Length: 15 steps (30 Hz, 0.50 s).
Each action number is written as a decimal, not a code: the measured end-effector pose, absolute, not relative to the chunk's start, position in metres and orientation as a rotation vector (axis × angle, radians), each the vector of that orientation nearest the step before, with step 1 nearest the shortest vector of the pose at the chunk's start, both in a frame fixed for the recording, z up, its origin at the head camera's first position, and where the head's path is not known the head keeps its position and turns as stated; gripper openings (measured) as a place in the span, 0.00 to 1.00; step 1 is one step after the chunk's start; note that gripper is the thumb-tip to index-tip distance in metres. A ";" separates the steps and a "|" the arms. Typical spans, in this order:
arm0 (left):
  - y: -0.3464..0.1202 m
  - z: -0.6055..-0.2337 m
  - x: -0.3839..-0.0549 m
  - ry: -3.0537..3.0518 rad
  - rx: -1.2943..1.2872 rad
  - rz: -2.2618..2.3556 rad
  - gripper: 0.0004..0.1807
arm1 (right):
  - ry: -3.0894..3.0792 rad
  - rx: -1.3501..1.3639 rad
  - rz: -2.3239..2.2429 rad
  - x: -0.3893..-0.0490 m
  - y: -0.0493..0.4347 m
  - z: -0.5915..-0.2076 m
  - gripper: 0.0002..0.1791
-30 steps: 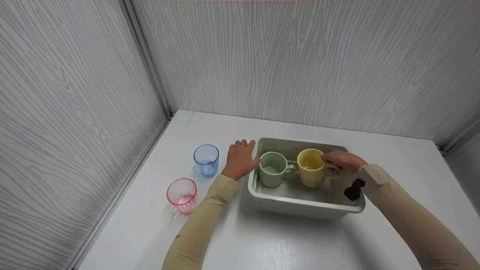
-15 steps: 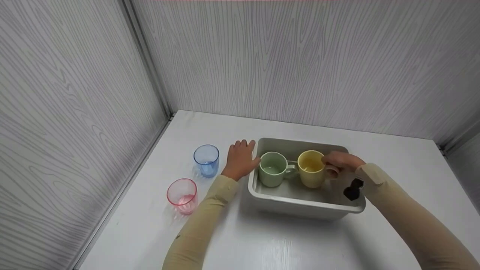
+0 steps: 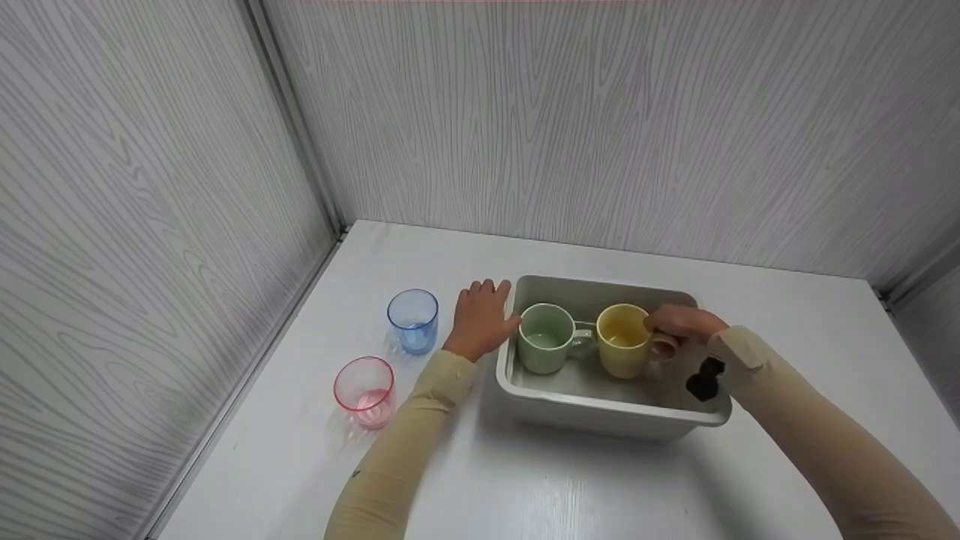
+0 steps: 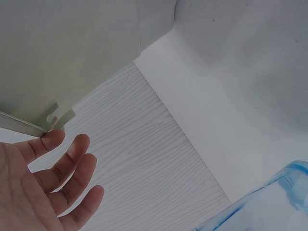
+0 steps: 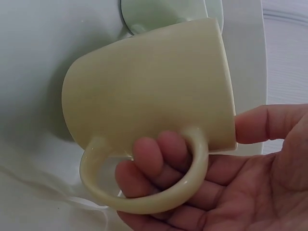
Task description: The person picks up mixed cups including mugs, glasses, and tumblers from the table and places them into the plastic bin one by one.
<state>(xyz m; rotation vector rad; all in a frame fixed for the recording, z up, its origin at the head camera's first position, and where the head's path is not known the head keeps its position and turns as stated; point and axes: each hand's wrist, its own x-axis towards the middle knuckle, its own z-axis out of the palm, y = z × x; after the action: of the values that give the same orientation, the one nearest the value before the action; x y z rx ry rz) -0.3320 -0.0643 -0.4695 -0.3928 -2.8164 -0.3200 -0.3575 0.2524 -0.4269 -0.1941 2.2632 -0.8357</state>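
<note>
So, from the head cam, I've got my right hand (image 3: 686, 322) gripping the yellow mug (image 3: 621, 358) by its handle, and the mug's inside the grey plastic bin (image 3: 600, 420), roughly upright. Right next to it sits the green mug (image 3: 541, 358), its handle pointing at the yellow one. My left hand (image 3: 481, 321) isn't holding anything, just fingers out at the bin's left rim. Left of that, on the white table (image 3: 525, 487), are a clear blue tumbler (image 3: 412, 330) and a clear pink tumbler (image 3: 367, 397).

Left wrist cam: relaxed fingers, thumb up at the bin's edge, a bit of the blue tumbler in the corner.

Right wrist cam: fingers hooked through the yellow handle, thumb on the mug's rim. Honestly can't tell if its base touches the bin floor.
</note>
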 end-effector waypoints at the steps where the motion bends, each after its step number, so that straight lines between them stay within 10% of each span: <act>1: -0.064 -0.470 -0.332 -2.815 -0.393 -0.320 0.24 | 2.264 -0.200 -0.828 -0.358 0.253 -0.427 0.16; 15: -0.065 -0.470 -0.332 -2.821 -0.405 -0.362 0.24 | 2.280 -0.264 -0.777 -0.359 0.254 -0.433 0.17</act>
<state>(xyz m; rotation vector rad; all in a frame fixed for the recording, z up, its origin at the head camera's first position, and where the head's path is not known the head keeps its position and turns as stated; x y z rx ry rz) -0.3320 -0.0646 -0.4704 -0.4055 -2.8215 -0.3624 -0.3588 0.2543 -0.4332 -0.2640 2.2798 -0.7774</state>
